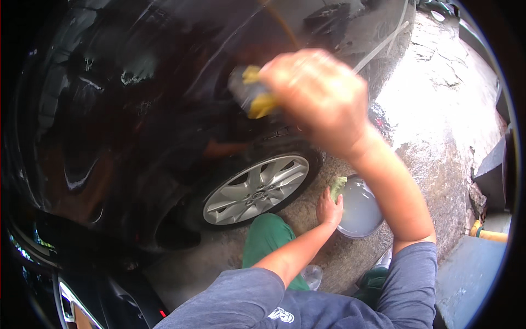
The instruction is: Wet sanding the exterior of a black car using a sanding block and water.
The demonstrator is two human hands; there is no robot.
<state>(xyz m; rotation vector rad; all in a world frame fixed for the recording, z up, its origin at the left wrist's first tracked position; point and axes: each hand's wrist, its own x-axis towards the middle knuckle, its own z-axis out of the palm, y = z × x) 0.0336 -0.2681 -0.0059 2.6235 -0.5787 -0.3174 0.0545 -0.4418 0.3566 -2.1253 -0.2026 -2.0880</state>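
Note:
My right hand (320,96) is raised over the side of a dark car (137,126), above its front or rear wheel. Its fingers are closed on a yellow-and-grey pad (257,98), smeared by motion. Whether the pad touches the paint I cannot tell. Lower down, my left hand (330,209) grips a pale green sponge-like piece (338,187) at the left rim of a round bucket (350,234). Cloudy greyish water (362,205) fills much of the bucket.
Close to my knee is the car's silver alloy wheel (257,192). A clear plastic item (312,276) lies on the rough concrete ground (438,131) by my legs. At the right edge are a yellow pipe-like piece (490,234) and a grey-blue slab (471,268). An open car door (82,301) is at lower left.

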